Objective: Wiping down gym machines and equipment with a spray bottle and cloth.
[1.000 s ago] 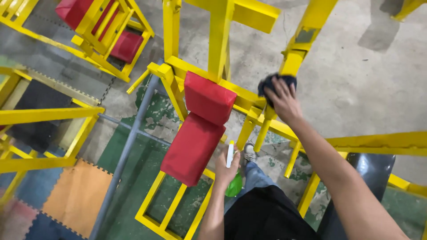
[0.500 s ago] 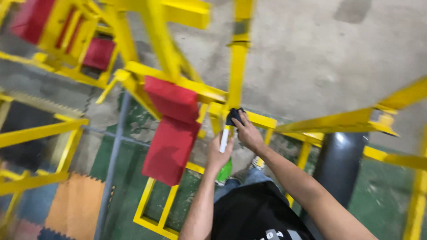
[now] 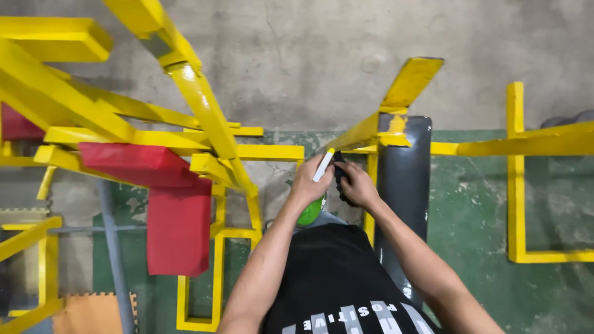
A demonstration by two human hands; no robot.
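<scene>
Green spray bottle (image 3: pixel 309 212) with white nozzle (image 3: pixel 323 165) centre frame, gripped in left hand (image 3: pixel 309 181). Right hand (image 3: pixel 359 184) just beside it, fingers closed on dark cloth (image 3: pixel 340 176). Black padded bench (image 3: pixel 405 179) right of hands. Yellow steel frame (image 3: pixel 204 117) and red pads (image 3: pixel 176 204) left. Concrete floor (image 3: pixel 322 55) far.

Black shirt (image 3: pixel 337 278), white striped print at hem; arms bare.
</scene>
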